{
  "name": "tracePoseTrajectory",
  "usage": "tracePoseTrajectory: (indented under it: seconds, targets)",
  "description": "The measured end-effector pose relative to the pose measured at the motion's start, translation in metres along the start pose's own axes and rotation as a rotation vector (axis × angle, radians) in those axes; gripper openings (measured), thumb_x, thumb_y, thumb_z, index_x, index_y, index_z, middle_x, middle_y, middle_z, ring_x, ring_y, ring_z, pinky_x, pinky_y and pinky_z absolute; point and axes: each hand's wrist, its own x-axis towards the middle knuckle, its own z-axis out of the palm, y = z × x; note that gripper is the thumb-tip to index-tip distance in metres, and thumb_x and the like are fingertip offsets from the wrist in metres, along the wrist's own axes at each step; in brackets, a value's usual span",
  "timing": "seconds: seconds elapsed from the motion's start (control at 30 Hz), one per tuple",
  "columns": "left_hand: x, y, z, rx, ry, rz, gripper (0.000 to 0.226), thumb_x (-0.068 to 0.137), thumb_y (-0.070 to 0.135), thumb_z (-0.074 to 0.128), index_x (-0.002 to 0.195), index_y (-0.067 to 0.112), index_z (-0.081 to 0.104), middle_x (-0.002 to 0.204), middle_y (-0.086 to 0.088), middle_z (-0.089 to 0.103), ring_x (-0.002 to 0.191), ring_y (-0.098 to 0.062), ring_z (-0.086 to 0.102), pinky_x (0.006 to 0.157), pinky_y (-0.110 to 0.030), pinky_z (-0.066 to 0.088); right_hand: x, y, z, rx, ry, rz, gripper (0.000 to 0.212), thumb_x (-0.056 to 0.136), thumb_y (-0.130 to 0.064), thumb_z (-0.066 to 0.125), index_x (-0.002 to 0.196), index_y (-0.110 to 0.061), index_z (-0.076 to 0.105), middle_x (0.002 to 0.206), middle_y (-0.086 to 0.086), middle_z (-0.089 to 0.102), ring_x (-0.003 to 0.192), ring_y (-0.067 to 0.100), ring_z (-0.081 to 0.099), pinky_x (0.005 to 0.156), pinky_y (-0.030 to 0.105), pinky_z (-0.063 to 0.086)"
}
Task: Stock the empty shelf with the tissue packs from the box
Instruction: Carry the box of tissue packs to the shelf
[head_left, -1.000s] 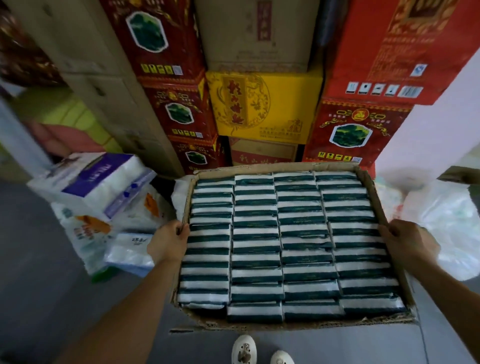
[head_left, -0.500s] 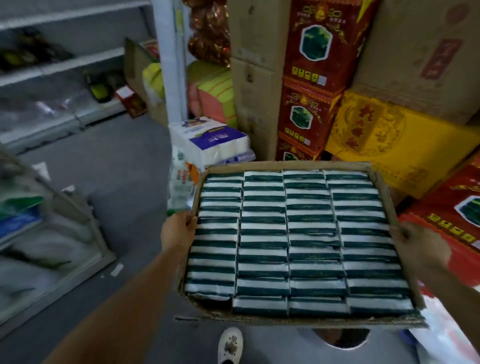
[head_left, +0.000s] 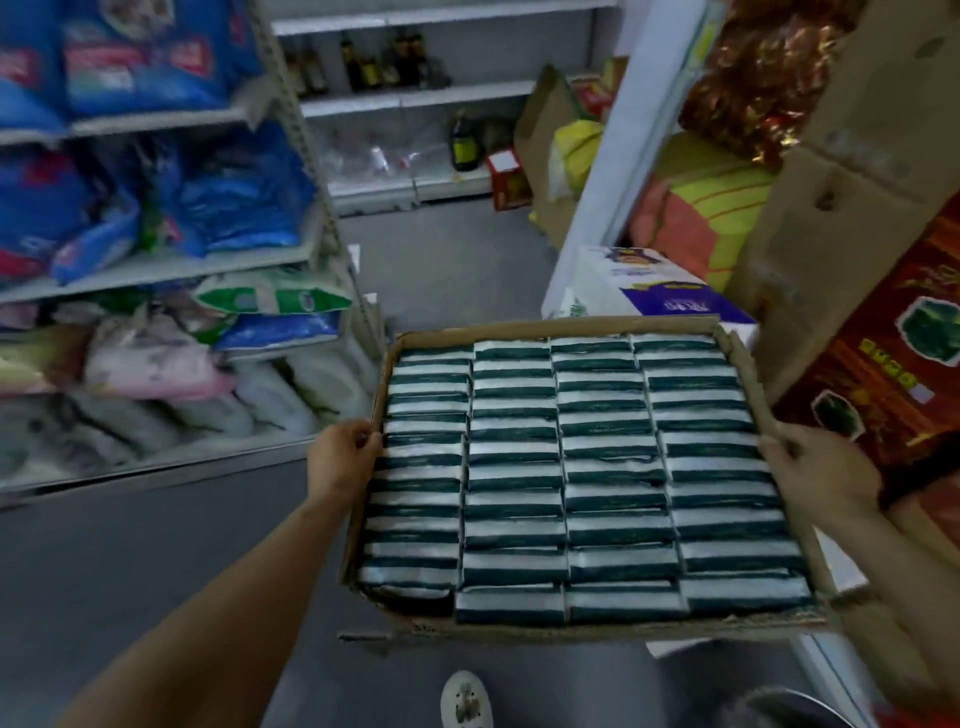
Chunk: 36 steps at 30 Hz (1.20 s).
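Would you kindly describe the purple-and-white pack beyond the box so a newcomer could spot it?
Start at the cardboard box of green-striped tissue packs held by both hands. Just past its far right corner sits the white pack. Alone there, it bears a purple panel.

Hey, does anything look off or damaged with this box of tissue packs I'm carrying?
The box has a ragged, torn near edge. In its near-left corner, one tissue pack sits crooked and sunk below its neighbours. The left hand and right hand grip the side walls.
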Motion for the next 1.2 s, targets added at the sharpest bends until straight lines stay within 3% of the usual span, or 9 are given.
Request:
tracePoseTrajectory:
  seconds: [0.1, 0.3, 0.5, 0.67, 0.8, 0.9, 1.03, 1.13, 1.2]
  targets:
    - [0.018, -0.044, -0.033, 0.014, 0.073, -0.093, 0.012, 0.088, 0.015, 0.066, 0.078, 0.011, 0.071, 0.065, -0.003, 0.067, 0.065, -0.022, 0.063, 0.058, -0.030, 0.041, 0.026, -0.062, 0.027, 0.069, -0.036, -0.063, 0.036, 0.096, -0.029, 0.054, 0.065, -0.011, 0.057, 0.059, 0.007, 0.054, 0.056, 0.025, 0.050, 0.048, 0.027, 0.029]
    - [0.040, -0.119, -0.092, 0.164, 0.255, -0.321, 0.013, 0.091, 0.028, 0.062, 0.086, 0.022, 0.072, 0.079, -0.007, 0.070, 0.077, -0.032, 0.065, 0.062, -0.031, 0.042, 0.067, -0.192, 0.076, 0.071, -0.097, -0.205, 0.028, 0.091, -0.026, 0.060, 0.066, -0.015, 0.057, 0.069, 0.013, 0.062, 0.069, 0.033, 0.058, 0.056, 0.033, 0.040]
    - [0.042, -0.185, -0.140, 0.203, 0.397, -0.482, 0.015, 0.094, 0.029, 0.059, 0.092, 0.021, 0.072, 0.087, -0.010, 0.070, 0.082, -0.033, 0.065, 0.064, -0.032, 0.043, 0.091, -0.309, 0.122, 0.101, -0.161, -0.409, 0.034, 0.092, -0.026, 0.060, 0.061, -0.010, 0.054, 0.059, 0.008, 0.055, 0.059, 0.029, 0.052, 0.055, 0.036, 0.044]
    - [0.040, -0.238, -0.169, 0.140, 0.481, -0.564, 0.015, 0.091, 0.022, 0.062, 0.082, 0.015, 0.071, 0.080, -0.011, 0.070, 0.075, -0.031, 0.064, 0.064, -0.034, 0.047, 0.115, -0.402, 0.159, 0.079, -0.273, -0.566, 0.037, 0.094, -0.028, 0.057, 0.062, -0.011, 0.054, 0.061, 0.008, 0.055, 0.059, 0.029, 0.052, 0.052, 0.032, 0.033]
    - [0.034, -0.267, -0.186, 0.106, 0.579, -0.690, 0.016, 0.089, 0.019, 0.065, 0.076, 0.011, 0.070, 0.073, -0.010, 0.068, 0.067, -0.027, 0.061, 0.060, -0.031, 0.041, 0.131, -0.478, 0.196, 0.133, -0.383, -0.657, 0.040, 0.095, -0.032, 0.055, 0.069, -0.003, 0.061, 0.063, 0.012, 0.061, 0.057, 0.026, 0.054, 0.053, 0.032, 0.039]
    - [0.030, -0.285, -0.198, 0.035, 0.632, -0.786, 0.020, 0.089, 0.018, 0.065, 0.069, 0.019, 0.065, 0.066, -0.004, 0.065, 0.066, -0.023, 0.062, 0.059, -0.031, 0.043, 0.140, -0.541, 0.226, 0.123, -0.455, -0.774, 0.041, 0.095, -0.036, 0.054, 0.068, -0.006, 0.062, 0.062, 0.010, 0.062, 0.058, 0.025, 0.058, 0.057, 0.037, 0.049]
    - [0.021, -0.306, -0.218, -0.045, 0.717, -0.900, 0.021, 0.087, 0.013, 0.066, 0.066, 0.015, 0.065, 0.065, -0.007, 0.065, 0.067, -0.028, 0.065, 0.062, -0.035, 0.048, 0.137, -0.629, 0.254, 0.116, -0.475, -0.896, 0.042, 0.095, -0.030, 0.055, 0.061, -0.006, 0.056, 0.057, 0.009, 0.057, 0.053, 0.025, 0.053, 0.052, 0.033, 0.041]
    - [0.014, -0.315, -0.234, -0.072, 0.817, -0.945, 0.016, 0.087, 0.007, 0.065, 0.072, 0.010, 0.070, 0.070, -0.005, 0.067, 0.066, -0.021, 0.061, 0.058, -0.025, 0.043, 0.120, -0.694, 0.273, 0.137, -0.487, -1.004, 0.044, 0.094, -0.028, 0.057, 0.055, -0.011, 0.050, 0.054, 0.007, 0.053, 0.051, 0.025, 0.050, 0.053, 0.033, 0.041]
    - [0.006, -0.323, -0.246, -0.092, 0.890, -0.981, 0.017, 0.086, 0.005, 0.065, 0.071, 0.013, 0.069, 0.068, -0.002, 0.065, 0.063, -0.015, 0.057, 0.053, -0.017, 0.039, 0.102, -0.737, 0.280, 0.166, -0.549, -1.054, 0.040, 0.095, -0.023, 0.057, 0.059, -0.005, 0.055, 0.056, 0.011, 0.055, 0.051, 0.025, 0.049, 0.051, 0.030, 0.036]
